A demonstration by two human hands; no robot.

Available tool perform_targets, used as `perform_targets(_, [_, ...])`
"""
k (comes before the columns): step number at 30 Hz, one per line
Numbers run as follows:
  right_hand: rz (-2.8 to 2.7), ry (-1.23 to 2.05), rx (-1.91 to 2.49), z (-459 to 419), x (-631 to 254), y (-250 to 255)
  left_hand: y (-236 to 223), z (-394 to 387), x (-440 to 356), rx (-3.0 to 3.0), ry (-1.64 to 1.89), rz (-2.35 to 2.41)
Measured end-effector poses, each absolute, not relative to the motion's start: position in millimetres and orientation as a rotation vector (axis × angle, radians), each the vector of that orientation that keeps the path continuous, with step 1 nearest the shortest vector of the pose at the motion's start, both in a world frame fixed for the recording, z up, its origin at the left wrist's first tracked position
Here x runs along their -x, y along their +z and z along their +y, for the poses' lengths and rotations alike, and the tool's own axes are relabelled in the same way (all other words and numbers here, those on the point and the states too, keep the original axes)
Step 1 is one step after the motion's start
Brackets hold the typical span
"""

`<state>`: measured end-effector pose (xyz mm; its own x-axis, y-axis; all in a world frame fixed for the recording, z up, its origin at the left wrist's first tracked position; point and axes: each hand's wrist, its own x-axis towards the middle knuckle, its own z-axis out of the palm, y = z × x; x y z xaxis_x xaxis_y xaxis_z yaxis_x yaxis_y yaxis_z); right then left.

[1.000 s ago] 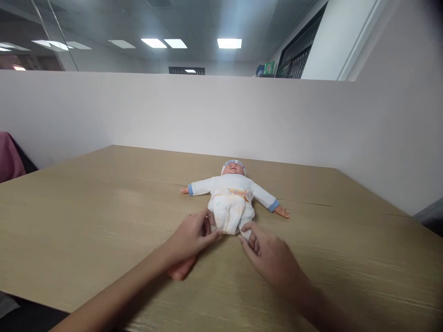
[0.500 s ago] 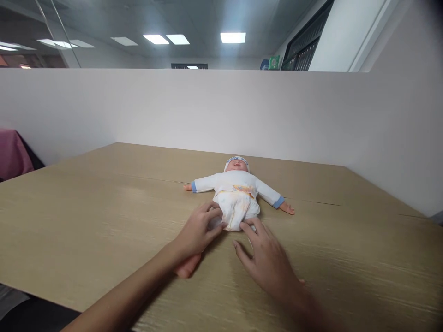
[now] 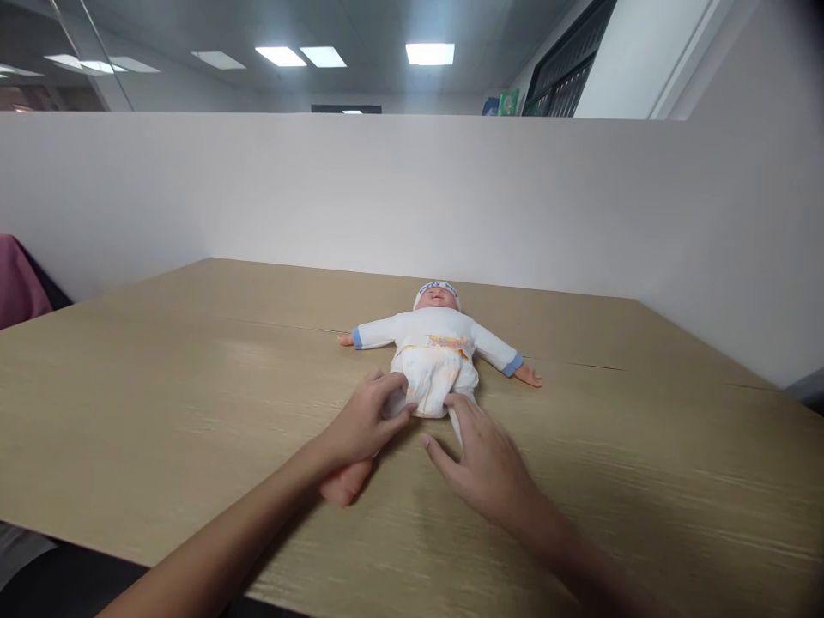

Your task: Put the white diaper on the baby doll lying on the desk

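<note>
A baby doll [image 3: 438,339] in a white top and a white nappy [image 3: 433,382] lies on its back on the wooden table [image 3: 193,386], arms spread. My left hand [image 3: 364,421] rests on the doll's left leg, fingers curled against the nappy's lower edge; the doll's bare foot [image 3: 344,485] shows under my wrist. My right hand [image 3: 480,463] lies over the doll's other leg with fingers spread, fingertips touching the nappy's bottom.
White partition walls [image 3: 386,197] close off the table at the back and right. A pink cloth [image 3: 19,287] shows at the far left edge. The table's near edge runs along the lower left.
My right hand has opened from a pinch to spread fingers over the doll's leg. The left hand keeps its place at the nappy. The view has shifted slightly.
</note>
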<state>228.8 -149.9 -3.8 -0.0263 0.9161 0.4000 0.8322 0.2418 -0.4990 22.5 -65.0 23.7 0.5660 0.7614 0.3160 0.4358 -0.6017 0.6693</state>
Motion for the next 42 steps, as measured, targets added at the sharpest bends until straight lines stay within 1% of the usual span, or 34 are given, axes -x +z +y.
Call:
perform_targets(6, [-1.471,0.407,1.572,-139.8,-235.5,-4.2,17.2,-63.7,-25.6,-1.858,0.937,0.94])
perform_targets(9, [-1.377,0.474,1.545,-136.0,-244.9,-6.3,10.1,-60.2,-25.6,-1.698,0.986,0.911])
perform_targets(13, [-1.346,0.536,1.557,-135.8,-253.8,-3.3,6.4,-59.4,-24.1,-1.563,0.94,0.939])
perform_targets(16, [-1.377,0.511,1.597,-138.6,-254.2,1.7,10.1,-62.5,-23.1,-1.564,0.92,1.028])
perform_targets(20, [-1.464,0.381,1.665,-141.7,-252.0,2.9,18.2,-65.6,-22.7,-1.643,0.882,1.05])
perform_targets(25, [-1.598,0.249,1.613,-139.4,-251.9,-3.0,18.7,-64.6,-22.8,-1.633,0.846,1.047])
perform_targets(30, [-1.585,0.32,1.62,-137.2,-252.6,-4.8,15.3,-66.2,-23.9,-1.653,0.915,1.124])
perform_targets(35, [-1.573,0.341,1.615,-138.2,-252.7,-3.8,24.0,-66.3,-23.2,-1.857,0.853,1.147])
perform_targets(42, [-1.531,0.457,1.595,-135.5,-253.2,-4.2,24.0,-52.2,-15.3,-1.549,0.673,0.919])
